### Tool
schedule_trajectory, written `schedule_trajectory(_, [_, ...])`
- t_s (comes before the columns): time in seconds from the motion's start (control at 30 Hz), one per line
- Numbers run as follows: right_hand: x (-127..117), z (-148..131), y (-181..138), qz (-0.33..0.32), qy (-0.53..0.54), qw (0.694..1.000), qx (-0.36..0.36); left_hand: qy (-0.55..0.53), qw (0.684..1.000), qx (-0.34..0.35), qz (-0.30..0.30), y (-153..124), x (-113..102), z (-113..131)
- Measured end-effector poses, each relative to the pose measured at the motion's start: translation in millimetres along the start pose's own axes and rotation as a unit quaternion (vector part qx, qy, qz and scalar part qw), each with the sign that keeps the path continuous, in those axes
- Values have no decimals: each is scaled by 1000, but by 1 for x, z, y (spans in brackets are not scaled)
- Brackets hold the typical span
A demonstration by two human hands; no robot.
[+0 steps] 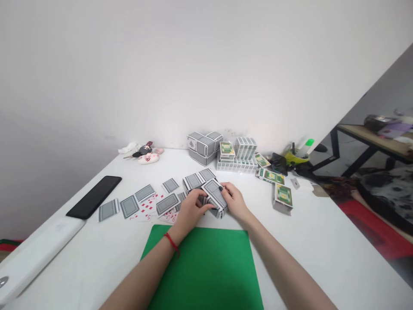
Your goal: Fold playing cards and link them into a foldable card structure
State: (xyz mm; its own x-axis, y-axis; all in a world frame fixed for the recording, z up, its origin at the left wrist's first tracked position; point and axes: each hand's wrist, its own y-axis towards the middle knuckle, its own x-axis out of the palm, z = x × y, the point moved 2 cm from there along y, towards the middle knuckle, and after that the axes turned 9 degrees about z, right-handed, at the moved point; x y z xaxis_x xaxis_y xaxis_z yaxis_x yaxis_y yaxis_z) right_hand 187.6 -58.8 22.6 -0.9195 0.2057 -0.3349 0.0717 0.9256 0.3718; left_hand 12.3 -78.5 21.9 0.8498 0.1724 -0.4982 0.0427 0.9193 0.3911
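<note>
Both hands are on a small block covered with grey-backed playing cards [214, 193], just beyond the green mat. From the left, my left hand [191, 210] grips it with thumb and fingers closed on its near side. My right hand [234, 200] clasps the right side, thumb on top at the upper edge. The block's underside is hidden. Touching it behind is another card-covered piece [195, 180]. Loose playing cards [167, 203], some face down and some red-suited face up, lie left of my left hand.
A larger card-built block [205, 147] stands by the wall, beside stacked card packs [237, 164]. Single card boxes [283, 196] lie right. A black phone [94, 197] and white bar-shaped object [38, 254] line the left edge. The green mat [203, 267] lies in front.
</note>
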Motion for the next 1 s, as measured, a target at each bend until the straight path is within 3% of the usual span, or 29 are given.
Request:
schedule_trajectory(0.33, [1,10,0,10,50,997,51,8,994,107,11,-3,-7,8])
schedule_trajectory(0.43, [-1,8,3,32,42,997,55,26,989,132,60,-4,-18,13])
schedule_trajectory(0.57, [-4,2,9,47,28,995,78,47,976,120,174,12,-34,17])
schedule_trajectory(0.63, [-4,-1,13,48,23,995,84,71,975,114,176,29,-37,17])
schedule_trajectory(0.7, [-2,-3,18,52,12,995,90,90,981,116,128,51,-35,16])
schedule_trajectory(0.83, [5,-3,24,60,1,991,120,84,984,150,-41,95,-17,14])
schedule_trajectory(1.0, [9,2,24,78,5,987,140,76,951,184,-236,125,8,13])
